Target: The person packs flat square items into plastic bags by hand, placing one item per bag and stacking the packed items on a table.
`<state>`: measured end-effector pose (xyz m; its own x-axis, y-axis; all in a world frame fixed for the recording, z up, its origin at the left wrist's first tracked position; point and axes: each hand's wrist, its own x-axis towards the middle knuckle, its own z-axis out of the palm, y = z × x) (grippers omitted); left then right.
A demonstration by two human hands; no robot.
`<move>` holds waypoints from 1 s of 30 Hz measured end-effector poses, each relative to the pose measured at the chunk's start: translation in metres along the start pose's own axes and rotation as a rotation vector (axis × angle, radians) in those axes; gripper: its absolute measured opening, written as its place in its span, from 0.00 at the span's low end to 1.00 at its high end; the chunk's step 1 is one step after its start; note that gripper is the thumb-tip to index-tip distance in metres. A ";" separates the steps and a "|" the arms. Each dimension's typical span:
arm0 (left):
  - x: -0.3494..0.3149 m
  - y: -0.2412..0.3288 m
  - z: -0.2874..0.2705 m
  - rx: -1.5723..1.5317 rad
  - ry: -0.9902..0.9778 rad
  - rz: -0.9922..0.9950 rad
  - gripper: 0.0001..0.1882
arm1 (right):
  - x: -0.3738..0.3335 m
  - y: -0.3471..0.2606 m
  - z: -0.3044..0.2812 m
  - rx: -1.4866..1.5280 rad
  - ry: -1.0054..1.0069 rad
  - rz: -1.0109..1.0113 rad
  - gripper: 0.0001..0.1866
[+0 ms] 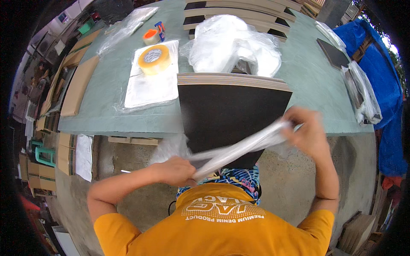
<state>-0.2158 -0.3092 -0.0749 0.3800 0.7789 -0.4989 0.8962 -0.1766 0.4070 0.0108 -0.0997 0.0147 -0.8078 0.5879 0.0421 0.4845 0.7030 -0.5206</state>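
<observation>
In the head view, my left hand [176, 171] is closed in a fist around one end of a bunched strip of clear plastic film [245, 149]. My right hand [304, 128], a little blurred, has its fingers curled round the other end, higher up. The film runs slanting between them across the lower part of a stack of black-faced boards [235, 113]; I cannot tell whether it goes round behind. The stack stands tilted at the near edge of the green table [102, 96], in front of my body, its layered pale edges uppermost.

Just beyond lies a crumpled heap of plastic bags [230, 42]. To the left, a large roll of yellowish tape [154, 60] rests on flat plastic sleeves [149, 87], with a smaller orange-cored tape roll [151, 38] behind it.
</observation>
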 end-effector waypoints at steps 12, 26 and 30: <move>0.000 -0.029 -0.084 0.075 1.228 -0.426 0.33 | 0.017 0.036 0.044 -0.220 0.658 -0.070 0.37; -0.043 -0.041 -0.061 -0.893 1.033 0.203 0.17 | -0.052 0.101 0.015 1.191 -0.051 0.030 0.13; -0.029 -0.069 0.041 -1.619 0.376 0.124 0.19 | -0.079 0.100 0.110 1.498 -0.284 0.099 0.12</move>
<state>-0.2797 -0.3440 -0.1201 0.1387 0.9429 -0.3029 -0.3721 0.3331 0.8664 0.0859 -0.1193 -0.1348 -0.9137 0.3905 -0.1125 -0.0948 -0.4742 -0.8753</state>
